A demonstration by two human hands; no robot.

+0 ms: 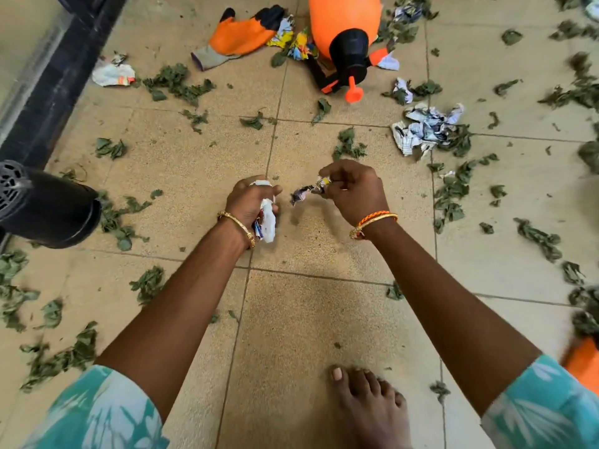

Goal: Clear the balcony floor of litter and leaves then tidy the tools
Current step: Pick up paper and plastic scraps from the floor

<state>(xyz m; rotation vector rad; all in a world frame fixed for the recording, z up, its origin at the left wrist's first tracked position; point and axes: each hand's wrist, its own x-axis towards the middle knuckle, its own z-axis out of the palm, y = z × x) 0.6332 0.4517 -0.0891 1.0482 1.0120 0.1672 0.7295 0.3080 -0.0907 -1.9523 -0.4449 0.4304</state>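
1. At the far left a dark sill (48, 89) runs along the tiled floor (291, 319), and a black pot (48, 212) lies on its side just near of it
2. A crumpled white wrapper (113, 74) lies far left, with green leaves (176, 82) scattered beside it and all across the tiles
3. An orange and black glove (246, 32) lies flat at the far middle, touching some coloured paper scraps (296, 42)
4. The left hand (251, 202) is clenched round a wad of white paper (267, 218), held above the floor at the centre
5. The right hand (353, 192), just right of the left, pinches a small twisted scrap (309, 191) that hangs toward the left hand without touching it
6. An orange spray bottle (343, 27) with a black cap lies tipped on the floor, far of both hands
7. A crumpled newspaper (424, 128) sits far right among leaves
8. A bare foot (369, 406) stands at the near edge, right of centre
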